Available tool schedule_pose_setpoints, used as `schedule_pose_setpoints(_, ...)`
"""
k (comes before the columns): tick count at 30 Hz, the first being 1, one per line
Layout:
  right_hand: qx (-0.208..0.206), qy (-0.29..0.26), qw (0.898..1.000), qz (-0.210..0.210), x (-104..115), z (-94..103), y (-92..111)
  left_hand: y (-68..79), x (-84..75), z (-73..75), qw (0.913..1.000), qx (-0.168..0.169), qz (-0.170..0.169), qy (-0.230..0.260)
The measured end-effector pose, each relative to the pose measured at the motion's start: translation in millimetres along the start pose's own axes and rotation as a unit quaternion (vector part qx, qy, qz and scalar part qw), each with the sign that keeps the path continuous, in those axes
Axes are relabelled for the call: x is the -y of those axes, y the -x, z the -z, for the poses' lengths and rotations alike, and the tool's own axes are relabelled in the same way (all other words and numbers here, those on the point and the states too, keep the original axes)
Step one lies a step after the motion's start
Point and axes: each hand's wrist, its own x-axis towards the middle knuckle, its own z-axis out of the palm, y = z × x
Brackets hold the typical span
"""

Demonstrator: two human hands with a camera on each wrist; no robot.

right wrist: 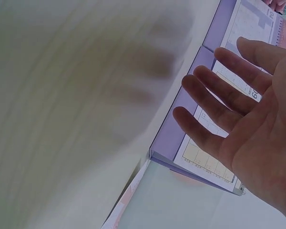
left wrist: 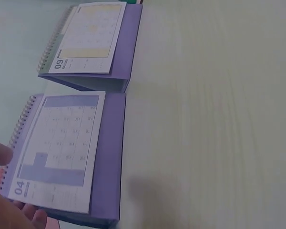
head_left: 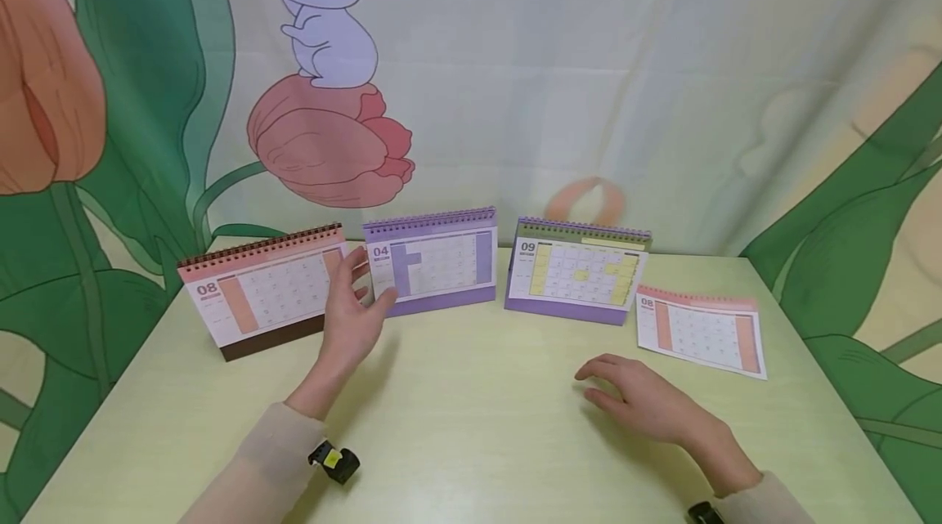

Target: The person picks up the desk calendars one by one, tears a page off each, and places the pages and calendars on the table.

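Observation:
My left hand (head_left: 355, 307) is at the left side of the purple desk calendar (head_left: 441, 262) marked 04, its thumb overlapping the page corner in the head view. In the left wrist view, its fingertips (left wrist: 39, 218) show beside the calendar's near side edge. Close to that hand's other side stands a desk calendar (head_left: 268, 295) marked 08, with a pink page top and brown base. My right hand (head_left: 651, 400) hovers low over the table with loosely bent, spread fingers and an empty palm. Ahead of it stands a purple-based calendar (head_left: 577, 269) marked 09, with yellow date columns.
A loose pink calendar sheet (head_left: 702, 332) marked 08 lies at the right of the pale table (head_left: 486, 426). Behind the table hangs a cloth (head_left: 500, 82) printed with a rabbit and tulips. Dark camera mounts (head_left: 334, 460) sit at both wrists.

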Motion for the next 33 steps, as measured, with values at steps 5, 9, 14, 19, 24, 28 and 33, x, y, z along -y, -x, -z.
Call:
schedule_pose_setpoints(5, 0.002, -0.002, 1.000, 0.001, -1, -2.1, -2, -0.7, 0.5, -0.3, 0.9995, 0.018, 0.024, 0.012)
schedule_pose_setpoints(9, 0.003, 0.000, 1.000, 0.002, -1, -1.8, -1, -5.5, 5.6, -0.4, 0.9970, 0.052, 0.057, 0.010)
schedule_pose_setpoints(14, 0.005, -0.005, 1.000, -0.004, -1, -1.8, -1, -12.4, 14.7, -0.8, 0.9894, 0.097, 0.102, 0.034)
schedule_pose_setpoints(19, 0.010, -0.003, 1.000, -0.002, -2, -3.7, -1, -16.5, 22.2, -1.8, 0.9859, 0.121, 0.115, 0.011)
schedule_pose_setpoints(24, 0.014, -0.001, 1.000, -0.005, -3, -3.6, -1, -19.2, 27.7, -3.2, 0.9866, 0.125, 0.097, -0.040)
schedule_pose_setpoints(28, 0.017, -0.003, 1.000, -0.007, -4, -3.4, 0, -20.8, 32.2, -2.5, 0.9843, 0.130, 0.093, -0.075)
schedule_pose_setpoints(33, 0.014, 0.000, 1.000, -0.003, -4, -2.5, 0, -22.5, 35.9, -2.1, 0.9790, 0.149, 0.094, -0.103)
